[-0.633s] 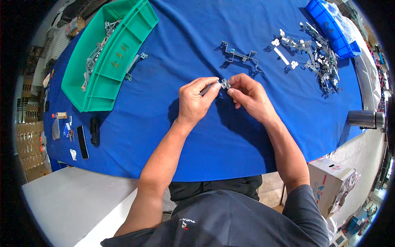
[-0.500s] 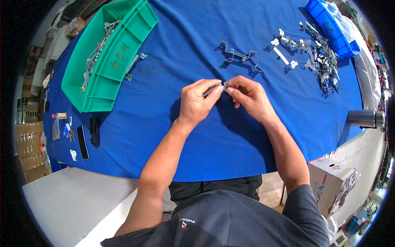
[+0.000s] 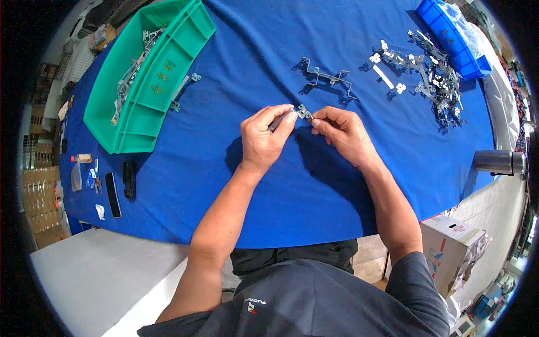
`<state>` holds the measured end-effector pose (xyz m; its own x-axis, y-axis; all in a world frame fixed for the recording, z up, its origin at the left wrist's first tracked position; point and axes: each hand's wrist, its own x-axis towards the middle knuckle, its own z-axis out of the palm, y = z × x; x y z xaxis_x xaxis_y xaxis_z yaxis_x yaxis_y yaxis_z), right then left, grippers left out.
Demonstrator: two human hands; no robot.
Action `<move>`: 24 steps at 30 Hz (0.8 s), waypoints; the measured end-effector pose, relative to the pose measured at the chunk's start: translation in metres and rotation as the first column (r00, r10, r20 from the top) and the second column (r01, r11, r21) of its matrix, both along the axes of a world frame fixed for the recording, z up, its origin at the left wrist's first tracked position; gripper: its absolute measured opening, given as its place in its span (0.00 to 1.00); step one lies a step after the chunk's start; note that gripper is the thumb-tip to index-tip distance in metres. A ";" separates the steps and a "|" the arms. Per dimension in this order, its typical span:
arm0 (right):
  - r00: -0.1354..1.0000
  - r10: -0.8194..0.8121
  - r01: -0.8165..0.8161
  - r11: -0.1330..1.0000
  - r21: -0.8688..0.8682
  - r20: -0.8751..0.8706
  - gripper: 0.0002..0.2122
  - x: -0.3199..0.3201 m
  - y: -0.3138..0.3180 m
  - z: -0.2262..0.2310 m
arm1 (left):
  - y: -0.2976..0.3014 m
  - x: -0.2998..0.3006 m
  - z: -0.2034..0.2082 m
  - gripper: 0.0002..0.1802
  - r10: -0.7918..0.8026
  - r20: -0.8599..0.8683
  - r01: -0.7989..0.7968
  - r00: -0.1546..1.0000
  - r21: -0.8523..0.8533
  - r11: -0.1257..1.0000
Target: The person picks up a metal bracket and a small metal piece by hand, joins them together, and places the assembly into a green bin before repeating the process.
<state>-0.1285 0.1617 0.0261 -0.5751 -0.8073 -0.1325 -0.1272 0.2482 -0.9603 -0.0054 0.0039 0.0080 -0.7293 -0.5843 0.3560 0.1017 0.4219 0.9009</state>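
Observation:
A small silver metal bracket with holes [image 3: 304, 111] shows between my two hands, above the blue cloth. My right hand [image 3: 342, 133] pinches its near right end between thumb and forefinger. Just left of it, my left hand [image 3: 266, 137] is closed, thumb against forefinger, on a slim dark piece [image 3: 274, 124]; most of that piece is hidden by the fingers, so its kind is unclear. Its fingertips sit close to the bracket, and I cannot tell whether they touch it. Beyond the hands lies a long bent metal bracket [image 3: 330, 77] on the cloth.
A green bin [image 3: 147, 115] holding metal parts stands at the left, with another bracket [image 3: 181, 91] beside it. Heaped metal brackets [image 3: 443, 90] lie at the right near a blue bin [image 3: 457, 42]. A phone [image 3: 113, 195] and a steel cylinder [image 3: 494, 162] lie near the edges.
My left hand has shifted slightly left, away from the right hand. More of the small bracket now shows between them. The parts on the table have stayed put.

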 end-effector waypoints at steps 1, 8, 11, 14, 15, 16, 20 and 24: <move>1.000 0.001 -0.001 1.000 0.000 0.000 0.09 0.000 0.000 0.000 | 0.000 0.000 0.000 0.06 -0.006 -0.017 0.006 1.000 0.010 1.000; 1.000 0.003 -0.003 1.000 -0.004 0.001 0.08 0.005 -0.002 0.005 | -0.001 0.001 -0.001 0.07 -0.037 0.023 0.036 0.999 0.020 0.999; 0.999 -0.015 0.015 1.000 -0.009 0.043 0.08 0.003 -0.001 -0.003 | -0.001 -0.001 0.000 0.07 -0.059 0.065 0.056 0.996 0.057 0.997; 0.993 -0.032 0.042 0.995 -0.092 0.115 0.07 0.006 -0.005 -0.004 | 0.000 -0.001 -0.001 0.07 -0.052 0.030 0.053 0.998 -0.018 0.998; 0.988 -0.045 0.068 0.987 -0.147 0.150 0.07 0.007 -0.006 -0.003 | 0.000 -0.002 -0.002 0.07 -0.055 0.019 0.055 0.998 -0.033 0.998; 0.988 -0.046 0.068 0.987 -0.147 0.150 0.07 0.007 -0.005 -0.003 | 0.000 -0.002 -0.003 0.07 -0.057 0.008 0.058 0.998 -0.048 0.997; 0.997 -0.016 0.005 0.990 -0.138 -0.080 0.07 0.003 -0.002 -0.011 | 0.000 -0.001 -0.002 0.07 -0.089 0.032 0.092 0.996 -0.097 0.991; 0.977 -0.213 0.209 0.942 -0.262 0.015 0.07 0.008 -0.005 -0.010 | 0.001 -0.001 0.001 0.07 -0.092 0.030 0.095 0.995 -0.108 0.990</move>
